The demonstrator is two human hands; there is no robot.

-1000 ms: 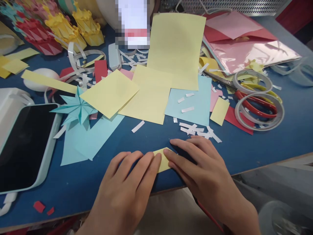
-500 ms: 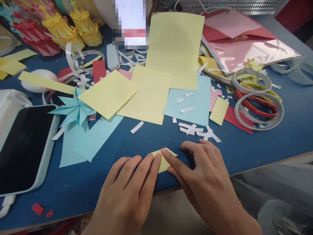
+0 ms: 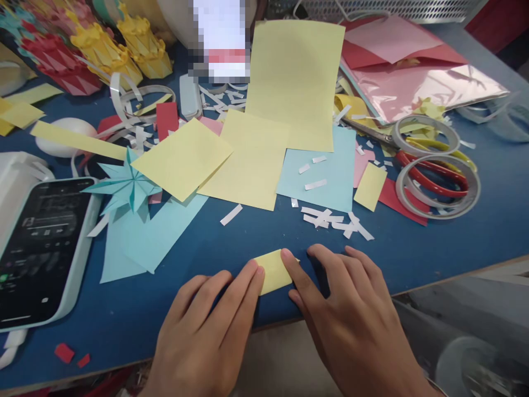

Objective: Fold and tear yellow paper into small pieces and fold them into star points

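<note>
A small folded piece of yellow paper [image 3: 273, 271] lies on the blue table near its front edge, between my two hands. My left hand [image 3: 210, 320] rests with outstretched fingers, its index fingertip and thumb on the paper's left end. With its index fingertip, my right hand [image 3: 343, 303] presses the paper's upper right part. The right thumb is by the paper's lower right corner, and the other fingers are spread above the table. Both hands are open; neither grips the paper. Their fingertips hide the ends of the fold.
Beyond my hands lie white paper strips [image 3: 322, 216], yellow sheets [image 3: 256, 165] and a blue sheet [image 3: 318, 171]. Red-handled scissors [image 3: 433, 175] and tape rolls [image 3: 475, 190] sit right. Left are a blue paper star [image 3: 133, 184], a phone [image 3: 45, 253] and yellow paper models [image 3: 144, 47].
My left hand has shifted slightly left and my right hand slightly right, uncovering more of the folded paper. The phone screen at left has lit up.
</note>
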